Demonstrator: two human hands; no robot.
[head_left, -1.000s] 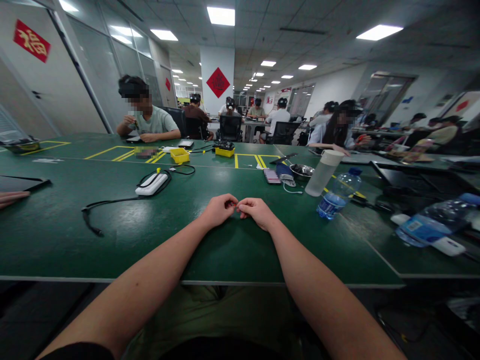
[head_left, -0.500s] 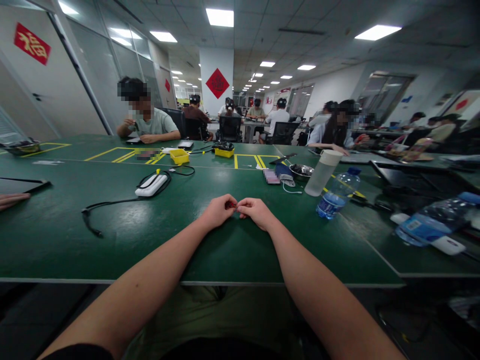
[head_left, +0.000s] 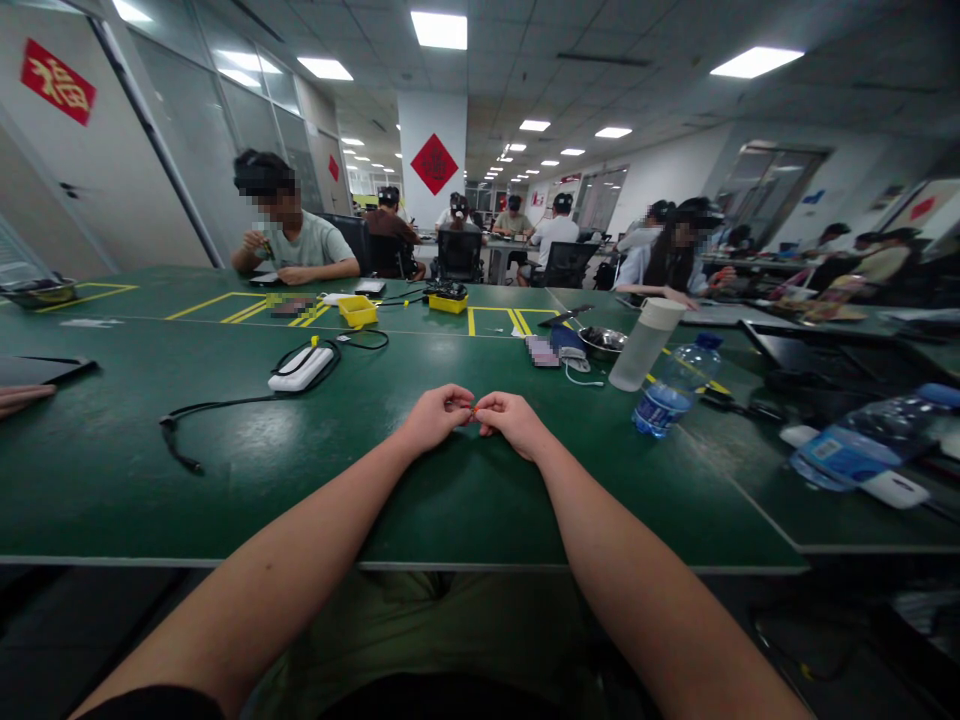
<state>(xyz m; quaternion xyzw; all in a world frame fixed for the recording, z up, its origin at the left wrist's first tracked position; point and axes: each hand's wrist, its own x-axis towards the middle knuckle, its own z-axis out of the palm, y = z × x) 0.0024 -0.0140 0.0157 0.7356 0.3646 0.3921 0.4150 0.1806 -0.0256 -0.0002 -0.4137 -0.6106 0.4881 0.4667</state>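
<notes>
Over the green table [head_left: 300,500], my left hand [head_left: 439,418] and my right hand [head_left: 510,422] meet fingertip to fingertip. Between them is a tiny red-orange object [head_left: 474,410], mostly hidden by the fingers and too small to name. Both hands are closed in a pinch around it. To the left lies a white power bank [head_left: 301,370] with a black cable [head_left: 225,405] running from it. A clear plastic bottle with a blue label [head_left: 664,402] stands to the right of my right hand.
A frosted bottle [head_left: 645,345], a metal bowl [head_left: 602,342] and a pink-and-white packet [head_left: 541,351] stand or lie at the right. Yellow trays [head_left: 448,304] sit farther back. Another bottle [head_left: 862,440] lies at far right. A person [head_left: 300,240] sits across the table.
My left hand's fingers have shifted slightly, and less of the red object shows inside that hand. A bit of orange now shows at the fingertips. The right hand has hardly moved.
</notes>
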